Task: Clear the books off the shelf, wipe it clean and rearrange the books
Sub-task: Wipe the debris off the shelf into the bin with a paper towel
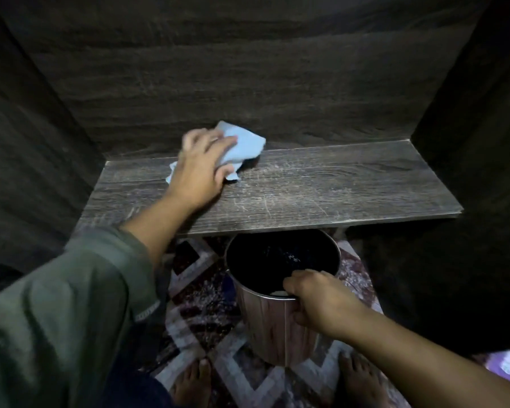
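A dark wood-grain shelf (321, 187) runs across the middle of the head view, with no books on it. My left hand (202, 169) presses a light blue cloth (242, 145) flat onto the shelf near its back left, against the rear panel. Faint dusty streaks show on the board to the right of the cloth. Below the shelf's front edge, my right hand (315, 298) grips the rim of a round metal bin (274, 328), with my fingers curled over the edge. The bin's inside is dark.
Dark wooden side panels (468, 142) close in the shelf on both sides. A patterned carpet (200, 293) covers the floor below, and my bare feet (193, 381) stand at the bottom edge. No books are in view.
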A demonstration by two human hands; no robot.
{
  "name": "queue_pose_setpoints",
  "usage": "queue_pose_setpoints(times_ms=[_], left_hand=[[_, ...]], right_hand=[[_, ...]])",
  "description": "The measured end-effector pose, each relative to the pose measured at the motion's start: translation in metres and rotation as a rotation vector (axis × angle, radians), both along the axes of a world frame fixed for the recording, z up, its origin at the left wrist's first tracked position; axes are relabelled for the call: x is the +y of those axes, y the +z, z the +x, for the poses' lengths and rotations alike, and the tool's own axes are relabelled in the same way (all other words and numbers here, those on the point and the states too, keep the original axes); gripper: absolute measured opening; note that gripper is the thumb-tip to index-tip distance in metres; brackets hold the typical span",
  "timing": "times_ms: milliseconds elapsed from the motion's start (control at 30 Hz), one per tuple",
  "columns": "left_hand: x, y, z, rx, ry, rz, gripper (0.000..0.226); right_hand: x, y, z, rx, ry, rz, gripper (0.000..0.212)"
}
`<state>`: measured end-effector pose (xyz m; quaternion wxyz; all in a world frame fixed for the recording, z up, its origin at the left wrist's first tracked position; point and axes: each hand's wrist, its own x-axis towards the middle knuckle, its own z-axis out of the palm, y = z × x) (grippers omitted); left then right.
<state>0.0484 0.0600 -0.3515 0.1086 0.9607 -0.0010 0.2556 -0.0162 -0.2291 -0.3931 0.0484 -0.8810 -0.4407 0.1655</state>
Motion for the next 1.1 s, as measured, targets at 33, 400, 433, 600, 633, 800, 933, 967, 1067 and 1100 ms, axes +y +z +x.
queue_pose_setpoints(times_ms=[33, 400, 433, 600, 633, 800, 933, 967, 1067, 1100], left_hand=[[0.000, -0.002, 0.005, 0.050, 0.080, 0.081, 0.046], [-0.022, -0.027, 0.009, 0.283, -0.027, -0.029, 0.053], [-0.031, -0.028, 0.000, 0.274, -0.090, -0.016, 0.054], [-0.067, -0.028, -0.043, 0.234, -0.475, -0.028, 0.036], [-0.067, -0.024, -0.045, 0.227, -0.515, -0.035, 0.034], [-0.052, 0.008, -0.017, 0.170, -0.354, -0.043, 0.037], [-0.065, 0.016, -0.029, 0.360, -0.126, 0.002, 0.054], [-0.073, 0.014, -0.048, 0.362, -0.060, -0.016, 0.054], [-0.097, 0.002, -0.125, 0.349, 0.021, -0.032, 0.048], [-0.103, 0.000, -0.146, 0.405, 0.022, -0.023, 0.052]], right_hand=[[-0.003, 0.000, 0.002, 0.003, -0.008, 0.002, 0.030], [-0.019, 0.000, 0.008, 0.012, -0.034, 0.007, 0.031], [-0.019, 0.001, 0.007, 0.007, -0.026, -0.002, 0.032], [-0.018, 0.002, 0.002, -0.002, 0.003, -0.020, 0.035], [-0.018, 0.003, 0.000, -0.001, 0.006, -0.021, 0.034], [-0.017, 0.007, -0.005, -0.013, 0.007, -0.018, 0.033], [-0.012, 0.009, -0.004, -0.022, -0.007, 0.016, 0.027], [-0.011, 0.009, -0.003, -0.029, -0.008, 0.020, 0.027], [-0.005, 0.009, -0.001, -0.055, -0.004, 0.025, 0.030], [-0.002, 0.010, -0.001, -0.061, -0.001, 0.022, 0.032]])
